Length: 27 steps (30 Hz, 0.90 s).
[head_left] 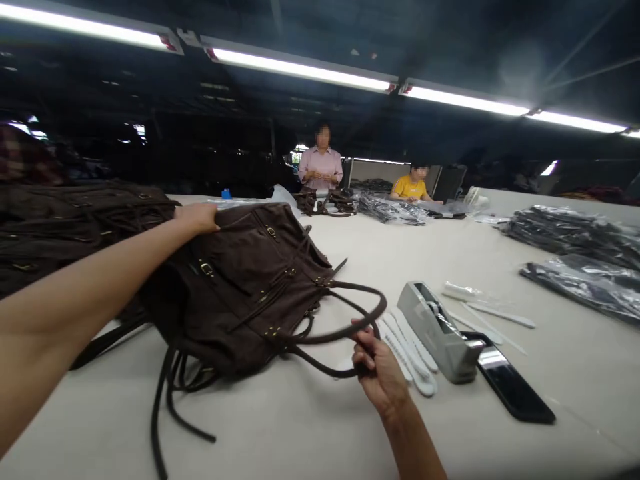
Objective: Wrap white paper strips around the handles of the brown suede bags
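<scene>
A dark brown handbag [235, 267] with brass buckles and rivets lies tilted over the pale table, its long straps trailing at the near side. At the bag's far edge, my left hand [197, 217] is closed on the fabric. My right hand [375, 360] wraps its fingers round the looped handles, which stretch out to the right of the bag. Just beyond that hand lie several white, notched plastic strips [410, 343]. A grey tape dispenser [440, 333] stands beside them.
More brown bags [75, 213] are piled at the left. A black phone [515, 383] lies right of the dispenser. Plastic-wrapped dark goods [570, 230] are stacked at the right. Across the table are a person in a pink shirt [320, 167] and another in yellow [411, 187].
</scene>
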### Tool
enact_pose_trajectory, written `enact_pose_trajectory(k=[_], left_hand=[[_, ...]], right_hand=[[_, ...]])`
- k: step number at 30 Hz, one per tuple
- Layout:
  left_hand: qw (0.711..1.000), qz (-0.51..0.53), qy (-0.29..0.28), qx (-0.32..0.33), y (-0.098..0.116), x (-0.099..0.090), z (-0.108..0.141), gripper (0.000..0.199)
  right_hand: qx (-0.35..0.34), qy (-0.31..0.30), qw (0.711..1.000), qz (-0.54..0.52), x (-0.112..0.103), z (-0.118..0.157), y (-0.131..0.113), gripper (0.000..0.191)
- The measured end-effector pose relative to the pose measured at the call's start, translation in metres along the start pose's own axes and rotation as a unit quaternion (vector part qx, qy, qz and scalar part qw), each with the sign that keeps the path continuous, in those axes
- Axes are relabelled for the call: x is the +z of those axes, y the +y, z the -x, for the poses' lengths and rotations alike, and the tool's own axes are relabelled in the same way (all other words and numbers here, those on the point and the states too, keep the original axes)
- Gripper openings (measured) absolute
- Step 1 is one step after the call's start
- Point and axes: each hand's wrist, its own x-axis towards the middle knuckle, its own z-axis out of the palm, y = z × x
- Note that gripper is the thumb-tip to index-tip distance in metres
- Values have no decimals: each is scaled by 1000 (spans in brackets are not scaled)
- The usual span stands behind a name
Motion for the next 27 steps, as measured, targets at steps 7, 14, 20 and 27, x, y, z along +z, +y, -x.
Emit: enact_pose_trajectory(k=[7,14,20,27], left_hand=[[999,-18,-13,-28,-8,51,26,34],[956,179,-208,107,46,81,97,56],[886,246,-297,258,101,91,197,65],[883,305,-302,190,66,44,211,40]], right_hand=[[75,-89,976,185,11,22,47,39],[100,-198,956,191,47,29,87,43],[90,-259,940,202,53,34,95,41],[50,-219,957,186,21,49,75,42]])
